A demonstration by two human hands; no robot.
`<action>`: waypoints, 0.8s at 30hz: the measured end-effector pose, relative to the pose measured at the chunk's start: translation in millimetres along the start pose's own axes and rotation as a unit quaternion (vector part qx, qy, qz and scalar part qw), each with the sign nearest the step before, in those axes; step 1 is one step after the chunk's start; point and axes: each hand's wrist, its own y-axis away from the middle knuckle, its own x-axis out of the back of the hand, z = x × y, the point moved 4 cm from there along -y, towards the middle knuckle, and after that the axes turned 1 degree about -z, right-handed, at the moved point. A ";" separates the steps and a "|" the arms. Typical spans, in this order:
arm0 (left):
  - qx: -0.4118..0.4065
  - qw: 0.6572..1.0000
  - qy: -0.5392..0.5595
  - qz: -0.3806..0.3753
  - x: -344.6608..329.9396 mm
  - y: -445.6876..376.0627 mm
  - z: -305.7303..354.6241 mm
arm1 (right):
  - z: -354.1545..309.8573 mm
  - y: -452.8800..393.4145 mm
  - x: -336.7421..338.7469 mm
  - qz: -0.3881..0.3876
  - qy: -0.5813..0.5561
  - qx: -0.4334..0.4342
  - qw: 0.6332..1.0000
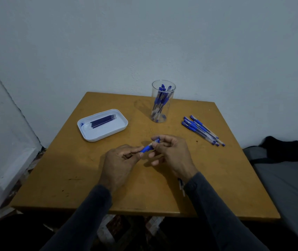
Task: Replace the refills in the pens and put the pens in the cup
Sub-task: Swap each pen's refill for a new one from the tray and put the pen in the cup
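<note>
Our left hand (pixel 121 160) pinches the blue grip end of the pen (pixel 149 146) above the table (pixel 72 169), and our right hand (pixel 170 151) pinches its clear barrel. We should twist steadily, keeping both halves in line. Fresh refills (pixel 103 121) wait in the far-left tray (pixel 124 122), the cup (pixel 161 102) stands beyond, and more pens (pixel 201 129) lie far right.
</note>
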 end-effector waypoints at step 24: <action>-0.048 0.960 -0.254 -0.107 -26.7 -37.3 -4.2 | -114.0 -27.3 27.9 0.276 0.182 0.291 0.898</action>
